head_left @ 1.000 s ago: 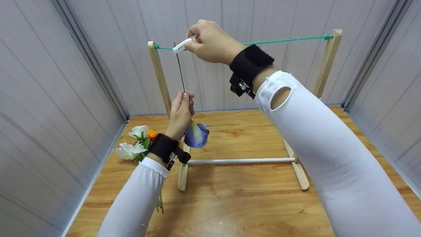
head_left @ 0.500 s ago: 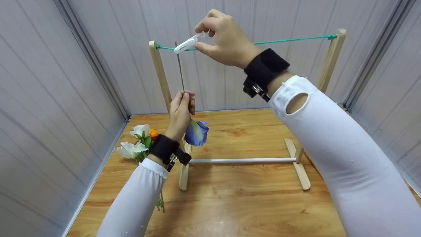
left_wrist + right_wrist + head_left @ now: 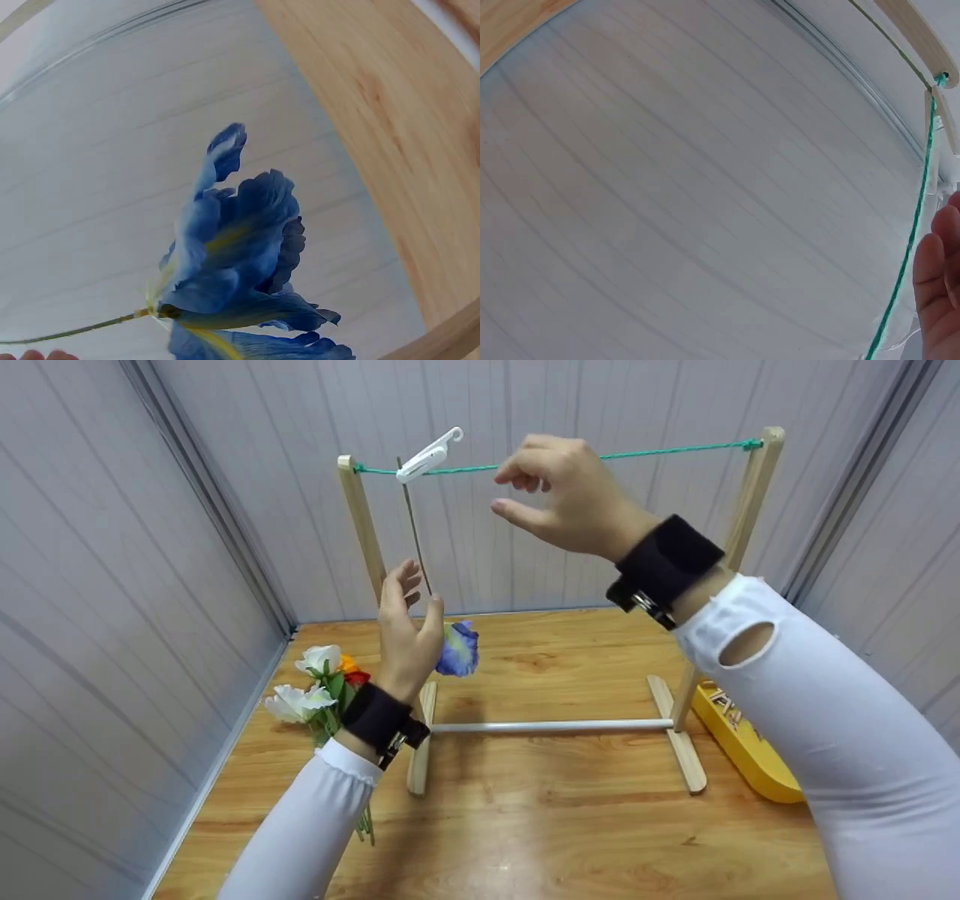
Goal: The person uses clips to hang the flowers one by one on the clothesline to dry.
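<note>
The blue flower (image 3: 459, 651) hangs head-down at the scene's left, its stem (image 3: 414, 529) clipped to the green cord (image 3: 675, 451) by a white peg (image 3: 424, 463). The left hand (image 3: 409, 641) cups near the stem — thumb and fingers apart, contact unclear. The right hand (image 3: 577, 499) hovers right of the peg — fingers parted from thumb.

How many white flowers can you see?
2. A rounded white flower is on the table at left, with a frilly white flower just nearer. The left arm hides part of the bunch, so more may be there.
</note>
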`<state>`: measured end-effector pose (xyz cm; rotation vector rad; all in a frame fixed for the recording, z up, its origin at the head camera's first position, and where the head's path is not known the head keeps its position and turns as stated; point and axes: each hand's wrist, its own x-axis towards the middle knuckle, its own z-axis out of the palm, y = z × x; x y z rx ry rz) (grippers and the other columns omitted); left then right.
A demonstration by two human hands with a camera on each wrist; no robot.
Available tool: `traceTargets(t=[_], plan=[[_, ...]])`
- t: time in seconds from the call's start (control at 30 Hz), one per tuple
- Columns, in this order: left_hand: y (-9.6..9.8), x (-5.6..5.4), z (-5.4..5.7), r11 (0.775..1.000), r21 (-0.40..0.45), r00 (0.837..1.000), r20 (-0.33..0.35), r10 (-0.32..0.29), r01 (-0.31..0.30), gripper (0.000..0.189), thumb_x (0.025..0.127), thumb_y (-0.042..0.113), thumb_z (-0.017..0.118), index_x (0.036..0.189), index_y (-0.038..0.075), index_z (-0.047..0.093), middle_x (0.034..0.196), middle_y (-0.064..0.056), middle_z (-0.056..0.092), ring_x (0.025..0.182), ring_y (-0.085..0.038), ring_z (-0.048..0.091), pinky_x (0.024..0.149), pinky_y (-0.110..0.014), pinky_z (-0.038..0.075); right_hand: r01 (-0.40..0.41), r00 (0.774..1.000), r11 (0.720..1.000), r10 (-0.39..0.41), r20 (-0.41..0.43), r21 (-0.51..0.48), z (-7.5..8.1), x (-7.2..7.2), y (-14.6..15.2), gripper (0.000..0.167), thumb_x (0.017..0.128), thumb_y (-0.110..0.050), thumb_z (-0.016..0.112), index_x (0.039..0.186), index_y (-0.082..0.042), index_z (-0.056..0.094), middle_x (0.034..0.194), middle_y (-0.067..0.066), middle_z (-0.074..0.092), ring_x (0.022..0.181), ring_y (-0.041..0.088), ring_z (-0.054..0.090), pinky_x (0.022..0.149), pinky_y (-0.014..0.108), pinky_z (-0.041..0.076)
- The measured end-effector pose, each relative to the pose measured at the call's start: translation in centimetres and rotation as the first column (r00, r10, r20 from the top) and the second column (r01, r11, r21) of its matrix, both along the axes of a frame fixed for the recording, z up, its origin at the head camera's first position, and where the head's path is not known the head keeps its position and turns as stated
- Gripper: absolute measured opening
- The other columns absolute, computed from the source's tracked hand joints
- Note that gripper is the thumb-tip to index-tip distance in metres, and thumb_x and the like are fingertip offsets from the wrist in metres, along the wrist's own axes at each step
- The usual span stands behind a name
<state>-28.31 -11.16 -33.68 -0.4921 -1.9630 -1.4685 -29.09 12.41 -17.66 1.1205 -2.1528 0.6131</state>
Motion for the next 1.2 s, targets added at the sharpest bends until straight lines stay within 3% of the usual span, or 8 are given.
traceTargets(t=[0.17,0.37,0.6,0.77,0.9,0.97,1.07,1.2], plan=[[0.2,1.1,-0.6,0.997,-0.060,0.991,-0.125,0.038,-0.046,0.036,0.101,0.000,0.061,0.135,-0.009,0.055,0.137,-0.027,0.060,0.130,-0.038,0.059,0.112,-0.048,0.052,0.010,1.000,0.996,-0.011,0.013,0.086,-2.0,0.8,2.5,0.020,0.099,-0.011,0.077,0.107,0.008,0.075,0.096,0.022,0.073,0.087,0.033,0.067,0.078,0.032,0.052],[0.2,2.4,-2.2,0.981,-0.193,0.984,-0.174,-0.029,-0.005,0.019,0.101,0.001,0.065,0.117,-0.007,0.059,0.112,-0.024,0.066,0.101,-0.033,0.065,0.086,-0.041,0.059,-0.030,0.999,0.991,0.025,0.042,0.133,-4.4,1.7,5.7,0.010,0.100,-0.007,0.077,0.097,0.003,0.078,0.083,0.014,0.073,0.072,0.021,0.065,0.068,0.022,0.049],[-0.3,3.6,-4.5,0.872,-0.489,0.956,-0.271,-0.113,-0.036,0.017,0.101,0.005,0.071,0.115,-0.003,0.064,0.107,-0.018,0.071,0.100,-0.030,0.070,0.086,-0.043,0.061,-0.054,0.988,0.981,0.025,0.153,0.187,-7.4,3.0,9.9,0.025,0.100,-0.009,0.077,0.076,-0.008,0.074,0.064,-0.003,0.061,0.057,0.002,0.045,0.053,0.018,0.039],[-0.6,4.4,-6.3,0.815,-0.579,0.957,-0.249,-0.147,-0.025,0.020,0.104,0.012,0.071,0.119,0.000,0.066,0.111,-0.016,0.072,0.105,-0.030,0.071,0.091,-0.043,0.062,-0.048,0.950,0.973,-0.026,0.310,0.227,-9.9,3.9,13.3,0.041,0.102,-0.013,0.077,0.064,-0.018,0.060,0.059,-0.015,0.046,0.052,-0.003,0.034,0.049,0.020,0.033],[-0.8,4.9,-7.9,0.778,-0.627,0.964,-0.230,-0.131,-0.044,0.019,0.104,0.014,0.071,0.117,0.002,0.067,0.109,-0.013,0.072,0.101,-0.029,0.071,0.087,-0.042,0.062,-0.032,0.893,0.972,-0.076,0.444,0.231,-12.2,4.6,16.2,0.043,0.103,-0.016,0.077,0.064,-0.020,0.058,0.059,-0.017,0.045,0.051,-0.003,0.037,0.048,0.021,0.036],[-0.8,5.1,-8.6,0.758,-0.651,0.970,-0.211,-0.120,-0.048,0.019,0.104,0.016,0.071,0.117,0.003,0.067,0.108,-0.011,0.071,0.097,-0.027,0.070,0.084,-0.040,0.061,-0.003,0.848,0.971,-0.124,0.516,0.239,-13.3,4.9,17.6,0.040,0.102,-0.017,0.077,0.066,-0.020,0.061,0.061,-0.016,0.048,0.051,-0.003,0.039,0.049,0.021,0.038],[-0.9,5.2,-9.6,0.733,-0.679,0.978,-0.175,-0.112,-0.037,0.019,0.104,0.017,0.071,0.117,0.003,0.067,0.108,-0.010,0.069,0.094,-0.025,0.068,0.082,-0.038,0.061,0.048,0.736,0.961,-0.218,0.641,0.271,-14.4,5.2,19.7,0.030,0.101,-0.019,0.079,0.073,-0.016,0.068,0.065,-0.012,0.055,0.054,0.000,0.044,0.052,0.021,0.041],[-0.8,5.4,-10.7,0.711,-0.703,0.983,-0.138,-0.119,-0.013,0.019,0.105,0.018,0.070,0.117,0.003,0.067,0.109,-0.011,0.069,0.092,-0.024,0.067,0.079,-0.037,0.061,0.125,0.593,0.923,-0.364,0.718,0.364,-15.7,5.2,22.3,0.022,0.099,-0.023,0.081,0.083,-0.012,0.072,0.073,-0.006,0.064,0.060,0.005,0.052,0.059,0.022,0.046]])
